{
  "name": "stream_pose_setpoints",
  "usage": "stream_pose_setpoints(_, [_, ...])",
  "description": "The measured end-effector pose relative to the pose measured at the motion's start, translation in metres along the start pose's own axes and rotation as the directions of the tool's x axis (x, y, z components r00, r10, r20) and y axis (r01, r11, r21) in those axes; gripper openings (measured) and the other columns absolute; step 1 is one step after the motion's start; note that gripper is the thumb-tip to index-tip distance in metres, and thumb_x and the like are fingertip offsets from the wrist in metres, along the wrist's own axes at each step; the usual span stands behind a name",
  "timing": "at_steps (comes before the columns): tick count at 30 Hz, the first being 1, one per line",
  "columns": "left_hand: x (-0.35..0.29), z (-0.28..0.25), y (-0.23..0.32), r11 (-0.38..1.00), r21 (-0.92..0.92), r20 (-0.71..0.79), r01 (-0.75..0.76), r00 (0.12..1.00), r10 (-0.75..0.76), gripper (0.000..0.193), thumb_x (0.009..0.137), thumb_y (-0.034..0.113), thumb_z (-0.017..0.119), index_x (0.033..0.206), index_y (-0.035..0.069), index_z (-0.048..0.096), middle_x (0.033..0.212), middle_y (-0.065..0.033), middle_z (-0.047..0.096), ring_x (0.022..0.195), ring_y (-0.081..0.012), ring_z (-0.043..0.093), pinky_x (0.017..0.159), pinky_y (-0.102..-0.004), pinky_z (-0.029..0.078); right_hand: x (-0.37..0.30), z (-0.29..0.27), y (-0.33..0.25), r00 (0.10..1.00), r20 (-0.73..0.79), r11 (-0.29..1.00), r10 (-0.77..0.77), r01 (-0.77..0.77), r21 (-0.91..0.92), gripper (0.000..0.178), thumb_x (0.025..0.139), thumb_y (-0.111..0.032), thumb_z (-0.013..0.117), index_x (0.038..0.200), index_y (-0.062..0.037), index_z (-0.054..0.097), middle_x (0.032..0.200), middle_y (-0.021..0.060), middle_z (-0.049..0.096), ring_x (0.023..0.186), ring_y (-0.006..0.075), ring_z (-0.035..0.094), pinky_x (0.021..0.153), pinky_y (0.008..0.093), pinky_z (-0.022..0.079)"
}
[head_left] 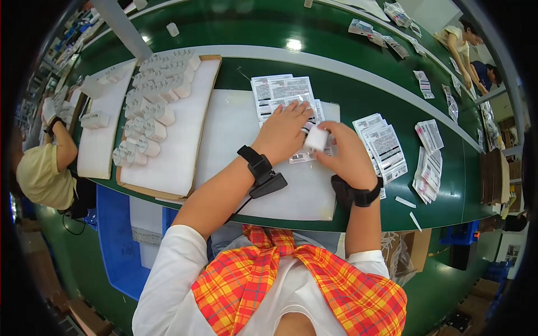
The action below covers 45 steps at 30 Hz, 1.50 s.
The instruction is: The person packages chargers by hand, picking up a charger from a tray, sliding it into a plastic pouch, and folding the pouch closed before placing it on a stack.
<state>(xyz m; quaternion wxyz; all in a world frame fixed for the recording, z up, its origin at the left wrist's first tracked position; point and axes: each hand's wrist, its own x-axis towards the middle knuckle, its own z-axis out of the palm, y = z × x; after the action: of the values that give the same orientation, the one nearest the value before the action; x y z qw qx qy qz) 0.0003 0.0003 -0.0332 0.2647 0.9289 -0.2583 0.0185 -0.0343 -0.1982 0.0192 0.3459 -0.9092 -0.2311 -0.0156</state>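
Note:
My left hand (pixel 284 130) lies with its fingers stretched out over a small pile of printed packets (pixel 290 89), pale with dark print. Between the thumb and fingers of my right hand (pixel 350 154) is a white power adapter (pixel 316 139), held just beside the left hand and over the packets' lower right part. Its prongs cannot be made out. Under the packets is a white board (pixel 235 168) on the green table. Each of my wrists wears a black strap.
To the left, rows of white plug adapters (pixel 159 92) stand on a foam-lined tray (pixel 182 140), beside a second tray (pixel 92 148). More packets (pixel 381 145) lie right of the board, near paper strips (pixel 414 221). A blue bin (pixel 117 246) is below the table edge. Other people work nearby.

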Motion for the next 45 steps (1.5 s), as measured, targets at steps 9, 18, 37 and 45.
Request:
stream_pose_setpoints(9, [-0.006, -0.003, 0.019, 0.992, 0.126, -0.097, 0.03, 0.995, -0.017, 0.054, 0.088, 0.016, 0.055, 0.139, 0.0, 0.045, 0.15, -0.0223, 0.038, 0.139, -0.0406, 0.035, 0.114, -0.0536, 0.026, 0.007, 0.03, 0.002, 0.959, -0.278, 0.995, 0.06, -0.078, -0.056, 0.043, 0.07, -0.004, 0.075, 0.108, -0.0026, 0.055, 0.096, 0.0134, 0.058, 0.096, 0.0287, 0.058, 0.086, 0.0353, 0.048])
stream_pose_setpoints(18, [-0.003, -0.022, 0.012, 0.997, -0.07, -0.18, 0.012, 0.983, -0.024, 0.061, 0.081, 0.012, 0.066, 0.139, 0.004, 0.047, 0.146, -0.0209, 0.043, 0.136, -0.0374, 0.04, 0.112, -0.0464, 0.032, 0.017, 0.023, 0.008, 0.99, 0.052, 0.955, 0.131, -0.14, 0.263, 0.022, 0.088, 0.002, 0.058, 0.106, -0.0025, 0.047, 0.099, 0.0085, 0.055, 0.09, 0.0208, 0.059, 0.078, 0.0308, 0.049])
stream_pose_setpoints(37, [0.006, -0.014, 0.019, 0.684, -0.729, -0.257, 0.027, 0.915, -0.31, 0.026, 0.095, 0.022, 0.061, 0.106, -0.001, 0.065, 0.09, -0.0041, 0.068, 0.081, -0.0084, 0.059, 0.072, -0.0238, 0.048, 0.014, 0.015, 0.017, 0.912, 0.101, 0.738, 0.398, -0.383, 0.555, 0.023, 0.098, -0.02, 0.056, 0.114, -0.0038, 0.059, 0.084, -0.0016, 0.056, 0.066, 0.005, 0.052, 0.058, 0.0188, 0.037])
stream_pose_setpoints(45, [0.02, -0.025, 0.018, 0.297, -0.955, -0.102, 0.006, 0.933, -0.346, 0.027, 0.095, 0.025, 0.063, 0.107, 0.002, 0.068, 0.087, -0.0064, 0.068, 0.073, -0.0108, 0.057, 0.064, -0.0271, 0.046, 0.029, 0.011, 0.024, 0.904, -0.086, 0.389, 0.418, -0.092, 0.917, 0.019, 0.1, -0.012, 0.05, 0.105, -0.0016, 0.065, 0.083, -0.0008, 0.063, 0.069, 0.0073, 0.057, 0.064, 0.0214, 0.044])
